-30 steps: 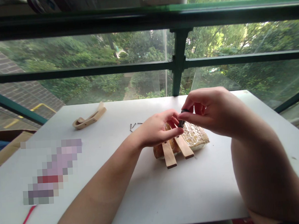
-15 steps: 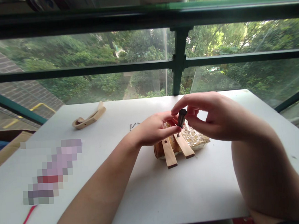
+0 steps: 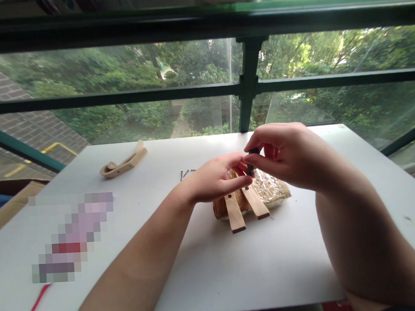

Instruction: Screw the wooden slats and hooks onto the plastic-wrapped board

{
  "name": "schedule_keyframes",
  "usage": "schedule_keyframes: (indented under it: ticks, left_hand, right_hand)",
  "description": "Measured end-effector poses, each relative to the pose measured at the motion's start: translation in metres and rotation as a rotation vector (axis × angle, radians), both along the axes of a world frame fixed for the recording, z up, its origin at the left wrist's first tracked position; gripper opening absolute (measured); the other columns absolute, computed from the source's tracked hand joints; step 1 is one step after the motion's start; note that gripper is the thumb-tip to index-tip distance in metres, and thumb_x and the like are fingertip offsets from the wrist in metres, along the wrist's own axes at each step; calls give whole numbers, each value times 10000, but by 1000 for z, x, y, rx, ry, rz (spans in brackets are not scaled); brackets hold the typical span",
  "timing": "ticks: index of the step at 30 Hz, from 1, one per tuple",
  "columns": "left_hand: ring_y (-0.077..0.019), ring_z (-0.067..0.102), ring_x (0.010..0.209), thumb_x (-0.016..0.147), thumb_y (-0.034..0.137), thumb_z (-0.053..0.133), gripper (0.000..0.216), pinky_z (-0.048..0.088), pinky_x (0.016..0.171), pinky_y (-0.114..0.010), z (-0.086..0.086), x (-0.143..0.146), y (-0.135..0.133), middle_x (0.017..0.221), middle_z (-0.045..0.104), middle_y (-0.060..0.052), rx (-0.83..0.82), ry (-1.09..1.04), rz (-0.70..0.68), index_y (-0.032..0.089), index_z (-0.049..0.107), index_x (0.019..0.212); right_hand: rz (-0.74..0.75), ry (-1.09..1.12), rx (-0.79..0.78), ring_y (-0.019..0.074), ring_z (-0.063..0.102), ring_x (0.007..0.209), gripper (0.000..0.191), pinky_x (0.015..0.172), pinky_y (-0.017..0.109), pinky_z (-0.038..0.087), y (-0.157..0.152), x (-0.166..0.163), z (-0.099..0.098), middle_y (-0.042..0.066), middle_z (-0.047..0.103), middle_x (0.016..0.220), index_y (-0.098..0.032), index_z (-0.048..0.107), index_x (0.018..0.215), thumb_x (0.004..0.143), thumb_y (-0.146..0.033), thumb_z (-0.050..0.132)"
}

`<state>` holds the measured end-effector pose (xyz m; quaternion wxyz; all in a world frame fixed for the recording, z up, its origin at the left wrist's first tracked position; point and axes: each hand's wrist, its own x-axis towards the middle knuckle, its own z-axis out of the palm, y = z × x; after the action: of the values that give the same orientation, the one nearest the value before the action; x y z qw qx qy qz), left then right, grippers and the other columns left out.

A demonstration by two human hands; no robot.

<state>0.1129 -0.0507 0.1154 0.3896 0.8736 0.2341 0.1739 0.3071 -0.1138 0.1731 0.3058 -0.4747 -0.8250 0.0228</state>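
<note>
A short black tool [image 3: 251, 168], shaped like a stubby screwdriver, stands nearly upright over one leg of a light wooden piece. My right hand [image 3: 287, 153] pinches its upper end between thumb and fingers. At the lower end, the thumb and forefinger of my left hand [image 3: 219, 176] close around it. Below the hands, the wooden piece shows two flat legs: the left leg [image 3: 234, 214] has a bare hole, and the right leg [image 3: 257, 204] has a dark metal fitting in its hole. The upper wooden parts are hidden by my left hand. A plastic-wrapped brown package [image 3: 277, 191] supports the wood.
Several small screws [image 3: 185, 174] lie just beyond my left wrist. A curved wooden part [image 3: 124, 165] rests at the back left of the white table [image 3: 200, 276]. A blurred-out purple item [image 3: 75, 232] with a red cord [image 3: 36, 303] is at left. Green railings [image 3: 247, 84] stand behind.
My right hand has shifted slightly left and its fingers have closed further over the top of the black tool. My left hand has hardly moved.
</note>
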Motion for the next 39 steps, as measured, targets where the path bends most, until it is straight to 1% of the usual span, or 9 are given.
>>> schedule_keyframes:
  ticks: [3,6,12,15,18,21,23,30,39]
  left_hand:
    - [-216,620,976,853,522,611,416,497,850,-321,-1,1,0,1024,656,-53,26,-5,31,197,568,1109]
    - [-223,611,1025,851,473,629,356,492,895,-331,-2,2,0,1019,652,-45,44,-22,65,200,571,1072]
    - [-193,629,982,891,377,583,294,504,863,-297,-4,2,-1,968,668,-29,-43,-45,31,200,569,1127]
    - [-186,628,956,902,402,567,296,506,833,-286,-4,1,-1,966,666,-27,-49,-58,23,192,576,1111]
    - [-186,626,961,922,416,536,291,502,837,-287,-4,0,0,1003,669,-34,-41,-57,22,184,597,1088]
    - [-204,626,1021,941,416,505,313,490,896,-308,-2,-2,2,1066,680,-48,-43,-19,-6,186,614,1124]
    - [-212,624,1055,951,401,492,315,480,935,-317,-1,-2,3,1092,682,-53,-47,-5,-43,189,624,1143]
    - [-206,630,1037,964,363,468,324,482,950,-317,0,-1,2,1085,686,-59,-65,-24,-69,191,635,1181]
    - [-199,625,1029,915,229,486,279,482,930,-309,0,0,3,1102,678,-49,-12,-25,-93,194,639,1146]
  right_hand:
    - [-52,13,-9,84,484,538,113,550,234,349,1,-2,-2,-34,574,600,-189,629,733,785,-275,680]
    - [-101,23,2,76,446,517,222,516,234,307,2,-5,-5,-37,553,583,-184,573,660,761,-335,702]
    - [-160,34,53,75,363,505,335,505,250,258,5,-13,-9,-46,479,543,-189,487,616,768,-407,692]
    - [-88,74,12,85,427,534,250,537,250,313,3,-12,-7,-28,547,610,-185,570,709,798,-399,665]
    - [47,93,-98,96,514,562,113,549,241,370,-1,-5,-2,-19,616,683,-193,638,890,824,-283,621]
    - [197,47,-193,105,580,620,245,576,233,417,-5,4,3,-11,674,777,-211,651,1037,816,-147,564]
    - [232,17,-211,111,614,681,334,616,232,440,-5,9,4,-3,704,860,-224,656,1083,805,-88,528]
    - [152,-5,-196,123,644,746,347,650,240,460,-3,11,2,-22,728,892,-255,681,1055,805,-82,513]
    - [63,-63,-106,113,619,628,305,585,246,448,-7,14,5,-32,716,787,-269,688,1048,817,-125,553]
